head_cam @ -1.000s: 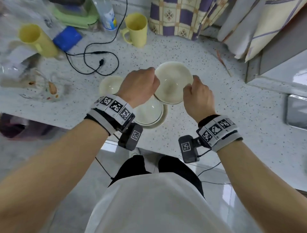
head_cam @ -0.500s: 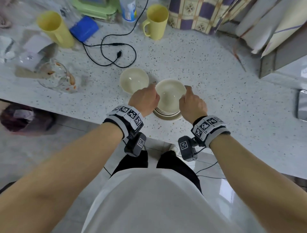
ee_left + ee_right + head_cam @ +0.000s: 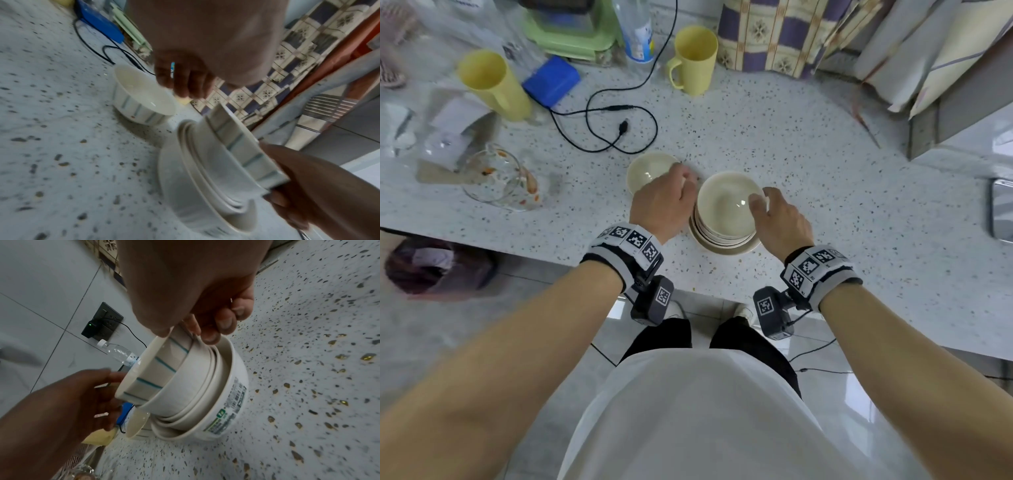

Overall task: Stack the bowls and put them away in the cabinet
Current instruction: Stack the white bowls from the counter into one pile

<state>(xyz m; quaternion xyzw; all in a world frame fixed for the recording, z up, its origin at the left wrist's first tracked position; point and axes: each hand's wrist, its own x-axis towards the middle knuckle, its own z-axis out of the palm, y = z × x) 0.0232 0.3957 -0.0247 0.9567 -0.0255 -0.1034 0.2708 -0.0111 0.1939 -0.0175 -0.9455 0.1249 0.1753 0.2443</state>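
A stack of cream bowls (image 3: pixel 722 240) (image 3: pixel 185 186) (image 3: pixel 226 394) stands near the counter's front edge. Its top bowl (image 3: pixel 726 205) (image 3: pixel 242 146) (image 3: pixel 152 373) has blue stripes outside. My right hand (image 3: pixel 758 202) (image 3: pixel 275 186) (image 3: pixel 185 331) pinches that bowl's right rim, thumb inside and fingers outside. A single striped bowl (image 3: pixel 647 171) (image 3: pixel 139 100) (image 3: pixel 137 423) sits just left of the stack and a little further back. My left hand (image 3: pixel 685 181) (image 3: pixel 185 87) (image 3: pixel 107 386) hovers between the two with loosely curled fingers over the single bowl's right rim, holding nothing.
On the speckled counter (image 3: pixel 825 192), a black cable (image 3: pixel 619 130) loops behind the bowls. Two yellow mugs (image 3: pixel 693 58) (image 3: pixel 489 82), a blue box (image 3: pixel 551 80) and a water bottle (image 3: pixel 637 31) stand at the back. A glass jug (image 3: pixel 496 178) sits to the left.
The striped bowl, held tilted in both hands a second ago, has come down onto the stack. My left hand has let go of it and moved left towards the single bowl.
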